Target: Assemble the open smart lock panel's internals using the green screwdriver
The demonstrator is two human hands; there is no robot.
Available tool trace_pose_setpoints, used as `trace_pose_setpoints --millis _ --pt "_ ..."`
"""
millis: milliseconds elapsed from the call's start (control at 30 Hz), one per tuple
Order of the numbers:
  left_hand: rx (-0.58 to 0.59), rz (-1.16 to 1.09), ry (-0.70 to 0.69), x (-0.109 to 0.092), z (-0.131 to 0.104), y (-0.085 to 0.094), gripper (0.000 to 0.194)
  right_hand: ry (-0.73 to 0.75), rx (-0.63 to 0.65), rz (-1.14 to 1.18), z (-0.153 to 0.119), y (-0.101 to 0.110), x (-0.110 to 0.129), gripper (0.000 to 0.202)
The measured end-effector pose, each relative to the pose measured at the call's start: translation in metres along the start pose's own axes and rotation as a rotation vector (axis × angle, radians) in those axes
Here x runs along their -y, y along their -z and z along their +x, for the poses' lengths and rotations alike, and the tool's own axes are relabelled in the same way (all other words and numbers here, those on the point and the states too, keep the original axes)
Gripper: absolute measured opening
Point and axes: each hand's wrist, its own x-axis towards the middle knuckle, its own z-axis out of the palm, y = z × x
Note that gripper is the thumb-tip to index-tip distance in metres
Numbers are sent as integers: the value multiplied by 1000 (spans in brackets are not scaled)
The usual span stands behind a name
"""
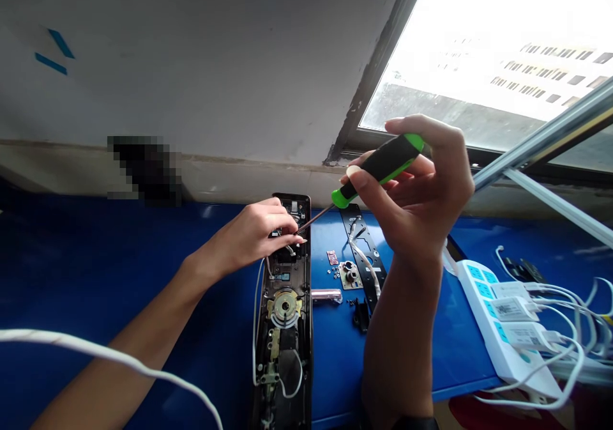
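Note:
My right hand (426,187) grips a screwdriver (383,165) with a black and green handle, its shaft slanting down to the left. The tip reaches the upper part of a long black device housing (309,328), beside the fingers of my left hand (268,229). Those left fingers are pinched together over the exposed circuit parts, and what they hold is hidden. Lower in the open housing sit a round metal part (285,307), brackets and a thin white wire (301,369).
Right of the housing lie a black plate (364,245) with a white cable, a small red board (332,257), a square module (350,275), loose screws, a pinkish cylinder (326,296) and black pieces (361,315). A white power strip (498,328) with chargers stands at right. A white cable (119,356) crosses the lower left.

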Motion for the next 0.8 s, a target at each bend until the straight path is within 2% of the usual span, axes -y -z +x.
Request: trace_pose_setpoints --millis 100,233,367,467,667,733,800 --pt "-20 -17 -9 0 0 -1 11 19 -31 36 1 0 -1 38" --pt "-67 -15 -24 -1 2 -4 14 30 -58 -26 2 3 -6 41" --pt "-113 -5 -9 -1 3 -8 15 78 11 -34 8 5 -16 50" --pt "-139 13 11 2 2 -12 13 140 44 24 11 0 -24 54" --pt "-257 115 59 6 1 -20 9 269 8 251 11 -17 -30 59" --pt "-306 160 80 6 2 -20 13 284 -26 269 13 -19 -31 61" --pt "-335 204 113 6 3 -19 25 276 -50 240 16 -18 -33 63"
